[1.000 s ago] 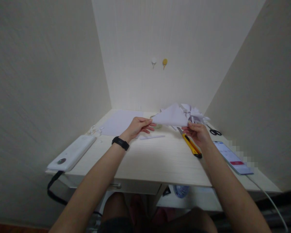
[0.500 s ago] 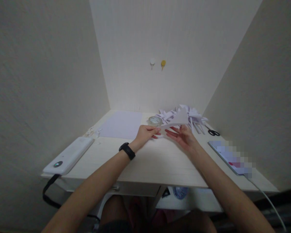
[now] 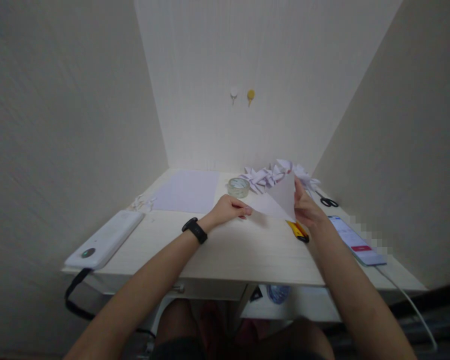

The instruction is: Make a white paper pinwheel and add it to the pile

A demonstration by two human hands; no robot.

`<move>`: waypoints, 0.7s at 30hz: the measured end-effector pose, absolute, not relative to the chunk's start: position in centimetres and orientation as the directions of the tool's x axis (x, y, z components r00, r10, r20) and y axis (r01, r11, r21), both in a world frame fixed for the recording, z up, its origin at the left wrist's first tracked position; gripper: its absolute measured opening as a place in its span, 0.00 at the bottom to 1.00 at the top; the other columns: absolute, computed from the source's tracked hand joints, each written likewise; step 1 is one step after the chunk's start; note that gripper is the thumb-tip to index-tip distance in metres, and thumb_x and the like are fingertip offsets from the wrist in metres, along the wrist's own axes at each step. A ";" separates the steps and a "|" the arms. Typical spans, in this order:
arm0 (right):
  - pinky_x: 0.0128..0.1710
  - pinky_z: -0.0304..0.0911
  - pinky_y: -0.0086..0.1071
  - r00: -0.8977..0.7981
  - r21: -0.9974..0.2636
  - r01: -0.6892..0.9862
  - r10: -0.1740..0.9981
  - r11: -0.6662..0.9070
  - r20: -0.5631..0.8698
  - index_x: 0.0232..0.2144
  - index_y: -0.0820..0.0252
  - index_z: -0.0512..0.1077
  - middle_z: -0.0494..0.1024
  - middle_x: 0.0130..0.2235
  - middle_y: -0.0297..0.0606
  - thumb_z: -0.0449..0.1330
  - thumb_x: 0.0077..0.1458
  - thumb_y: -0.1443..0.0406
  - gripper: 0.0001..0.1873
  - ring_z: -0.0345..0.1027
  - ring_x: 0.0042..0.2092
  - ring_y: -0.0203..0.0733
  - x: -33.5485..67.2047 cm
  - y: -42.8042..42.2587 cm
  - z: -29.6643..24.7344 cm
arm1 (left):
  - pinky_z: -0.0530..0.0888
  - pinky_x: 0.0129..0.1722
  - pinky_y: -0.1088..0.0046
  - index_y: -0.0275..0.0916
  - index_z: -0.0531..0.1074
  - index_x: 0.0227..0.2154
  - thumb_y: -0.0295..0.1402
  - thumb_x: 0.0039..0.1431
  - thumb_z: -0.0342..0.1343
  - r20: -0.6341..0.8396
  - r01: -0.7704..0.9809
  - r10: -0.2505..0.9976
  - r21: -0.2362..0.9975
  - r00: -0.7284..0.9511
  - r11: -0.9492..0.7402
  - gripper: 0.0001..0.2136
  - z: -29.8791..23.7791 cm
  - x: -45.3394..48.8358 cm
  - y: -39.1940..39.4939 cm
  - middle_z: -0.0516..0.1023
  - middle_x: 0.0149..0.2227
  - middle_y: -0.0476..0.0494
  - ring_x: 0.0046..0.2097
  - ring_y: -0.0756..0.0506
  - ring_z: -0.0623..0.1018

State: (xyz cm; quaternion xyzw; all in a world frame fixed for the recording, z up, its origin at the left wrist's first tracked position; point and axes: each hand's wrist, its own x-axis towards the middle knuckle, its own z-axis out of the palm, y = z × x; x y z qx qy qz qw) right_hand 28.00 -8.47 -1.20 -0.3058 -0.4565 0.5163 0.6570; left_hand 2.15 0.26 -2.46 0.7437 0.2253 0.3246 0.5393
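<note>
A white sheet of paper (image 3: 283, 196), bent and tapering to a point at its left, is held above the desk between my hands. My left hand (image 3: 228, 209) pinches the pointed left corner between thumb and fingers. My right hand (image 3: 306, 206) grips the raised right edge, its fingers partly hidden behind the paper. Just below that edge lies a yellow utility knife (image 3: 298, 231). Beyond my left hand sits a roll of clear tape (image 3: 238, 187). Behind the paper is a heap of folded white paper pieces (image 3: 260, 177).
A flat stack of white paper (image 3: 187, 191) lies at the back left, with paper scraps (image 3: 142, 204) beside it. A white power bank-like device (image 3: 107, 239) stands at the left edge. Black-handled scissors (image 3: 329, 202) and a cabled phone (image 3: 358, 241) are on the right.
My right hand has moved right and turned, closing on the paper's edge and opening the sheet out. My left hand has stayed nearly in place. The yellow utility knife has come into view.
</note>
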 end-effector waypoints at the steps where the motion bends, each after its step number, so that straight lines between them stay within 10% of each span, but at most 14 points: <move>1: 0.39 0.74 0.30 0.017 -0.890 -0.369 0.960 0.267 0.281 0.60 0.34 0.63 0.71 0.60 0.33 0.74 0.27 0.75 0.57 0.76 0.46 0.41 28.4 -8.8 -1.0 | 0.80 0.33 0.71 0.32 0.82 0.29 0.40 0.42 0.71 0.226 -0.016 0.665 0.952 0.712 -0.306 0.16 -2.1 1.9 0.5 0.83 0.31 0.37 0.29 0.47 0.81; 11: 0.41 0.74 0.36 -0.102 -0.977 -0.121 0.977 0.177 0.189 0.22 0.60 0.78 0.78 0.53 0.45 0.76 0.30 0.70 0.13 0.77 0.46 0.48 29.5 -9.6 -0.6 | 0.76 0.31 0.74 0.36 0.83 0.28 0.32 0.42 0.69 0.203 0.116 0.660 0.906 0.724 -0.406 0.08 -0.1 -0.2 1.9 0.82 0.26 0.41 0.26 0.48 0.79; 21: 0.46 0.75 0.48 0.205 -0.943 -0.209 0.954 0.260 0.218 0.18 0.59 0.76 0.83 0.30 0.39 0.79 0.28 0.61 0.16 0.79 0.35 0.47 29.8 -8.6 -1.5 | 0.78 0.41 0.68 0.33 0.82 0.29 0.40 0.41 0.72 0.230 -0.088 0.757 0.971 0.612 -0.223 0.16 -0.1 -0.2 2.2 0.83 0.30 0.38 0.31 0.47 0.81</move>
